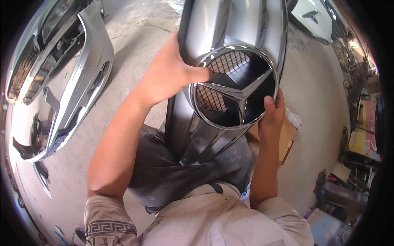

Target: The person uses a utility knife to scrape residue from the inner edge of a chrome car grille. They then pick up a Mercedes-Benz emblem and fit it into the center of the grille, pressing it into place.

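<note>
A car grille [242, 26] with broad silver slats and dark edges stands lengthwise before me, its lower end between my legs. Over its middle sits a round chrome car emblem [242, 92] with three spokes and black mesh behind part of it. My left hand [174, 74] is closed at the emblem's upper left, thumb across the chrome ring and fingers hidden behind. At the lower right, my right hand [271, 112] grips the ring's edge, thumb in front. Whether the emblem is fixed to the grille, I cannot tell.
A silver car bumper [80, 88] rests on the concrete floor [135, 33] to the left. Beneath my right forearm lies a cardboard box [289, 139]. A white car panel [312, 18] is at the far right, and mixed clutter [349, 180] lines the right side.
</note>
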Motion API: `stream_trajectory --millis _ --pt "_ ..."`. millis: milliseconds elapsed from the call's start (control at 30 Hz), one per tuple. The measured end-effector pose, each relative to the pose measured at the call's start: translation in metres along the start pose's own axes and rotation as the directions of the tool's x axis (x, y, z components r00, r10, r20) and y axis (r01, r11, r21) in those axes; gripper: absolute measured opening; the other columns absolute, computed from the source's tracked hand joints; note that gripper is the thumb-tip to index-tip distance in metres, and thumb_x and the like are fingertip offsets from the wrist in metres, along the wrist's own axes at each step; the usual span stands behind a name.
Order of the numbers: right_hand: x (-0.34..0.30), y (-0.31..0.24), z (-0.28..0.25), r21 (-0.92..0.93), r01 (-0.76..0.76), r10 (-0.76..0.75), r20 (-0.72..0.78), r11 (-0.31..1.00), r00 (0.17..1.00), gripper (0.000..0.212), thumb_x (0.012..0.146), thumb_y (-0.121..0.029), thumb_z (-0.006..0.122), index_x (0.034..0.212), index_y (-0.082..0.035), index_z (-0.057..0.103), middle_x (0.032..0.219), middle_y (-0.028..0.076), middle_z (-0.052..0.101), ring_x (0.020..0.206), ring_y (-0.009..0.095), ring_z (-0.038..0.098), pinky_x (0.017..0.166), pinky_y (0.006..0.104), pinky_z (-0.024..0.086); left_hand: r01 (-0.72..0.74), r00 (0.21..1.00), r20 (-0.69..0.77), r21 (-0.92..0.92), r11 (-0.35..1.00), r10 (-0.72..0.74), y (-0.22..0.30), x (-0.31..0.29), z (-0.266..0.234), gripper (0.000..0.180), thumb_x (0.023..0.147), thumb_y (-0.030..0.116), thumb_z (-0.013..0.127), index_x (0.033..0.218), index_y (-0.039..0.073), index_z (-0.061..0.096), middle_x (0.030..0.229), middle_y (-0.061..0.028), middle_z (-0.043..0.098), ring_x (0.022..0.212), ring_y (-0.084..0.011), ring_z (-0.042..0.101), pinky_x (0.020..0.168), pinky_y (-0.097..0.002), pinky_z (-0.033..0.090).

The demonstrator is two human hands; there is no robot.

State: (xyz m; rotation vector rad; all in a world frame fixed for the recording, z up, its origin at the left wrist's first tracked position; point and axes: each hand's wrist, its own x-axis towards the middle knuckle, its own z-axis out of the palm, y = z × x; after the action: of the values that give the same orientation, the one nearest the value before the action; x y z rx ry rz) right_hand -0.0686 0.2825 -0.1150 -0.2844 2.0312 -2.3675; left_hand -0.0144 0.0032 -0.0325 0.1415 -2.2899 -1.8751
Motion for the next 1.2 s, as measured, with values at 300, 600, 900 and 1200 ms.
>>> stream_trajectory --millis 300,600,900,1200 --pt "-0.004 -0.009 0.011 0.006 -0.018 0.018 0.003 1.0 1.0 0.058 0.085 -0.03 0.077 0.128 0.001 0.053 0.106 0.003 0.063 0.094 0.009 0.056 0.085 0.0244 0.046 0.123 0.992 -0.037 -0.026 0.992 -0.124 -0.001 0.002 0.003 0.062 0.063 0.007 0.07 0.121 -0.006 0.05 0.094 -0.0083 0.06 0.082 -0.0158 0.058 0.076 -0.0281 0.048" --pt "-0.005 -0.011 0.003 0.001 -0.021 0.021 0.081 1.0 0.996 0.062 0.081 -0.033 0.079 0.127 -0.002 0.052 0.107 0.001 0.061 0.092 0.008 0.054 0.081 0.0252 0.046 0.001 0.998 -0.059 -0.085 0.996 -0.006 0.005 -0.009 0.008 0.066 0.063 0.0 0.067 0.125 -0.004 0.049 0.109 -0.0125 0.062 0.096 -0.0201 0.06 0.088 -0.0317 0.05" --pt "-0.028 -0.023 -0.017 0.181 0.013 -0.033 0.107 0.983 0.994 0.075 0.078 -0.028 0.08 0.137 0.0 0.042 0.122 0.006 0.057 0.112 0.014 0.054 0.099 0.0306 0.044 -0.131 0.99 0.015 -0.236 0.963 0.139 0.031 -0.038 0.022 0.092 0.062 -0.003 0.085 0.139 -0.002 0.035 0.126 -0.0141 0.053 0.116 -0.0238 0.056 0.104 -0.0362 0.042" --pt "-0.01 0.002 -0.018 0.141 -0.011 0.007 0.026 0.99 1.0 0.065 0.087 -0.032 0.072 0.136 0.002 0.046 0.121 0.008 0.06 0.112 0.015 0.055 0.1 0.0297 0.043 -0.033 0.958 -0.284 -0.236 0.971 -0.036 -0.005 -0.024 0.026 0.057 0.106 0.037 0.049 0.143 -0.005 0.043 0.116 -0.0045 0.056 0.105 -0.0101 0.05 0.093 -0.0237 0.04"
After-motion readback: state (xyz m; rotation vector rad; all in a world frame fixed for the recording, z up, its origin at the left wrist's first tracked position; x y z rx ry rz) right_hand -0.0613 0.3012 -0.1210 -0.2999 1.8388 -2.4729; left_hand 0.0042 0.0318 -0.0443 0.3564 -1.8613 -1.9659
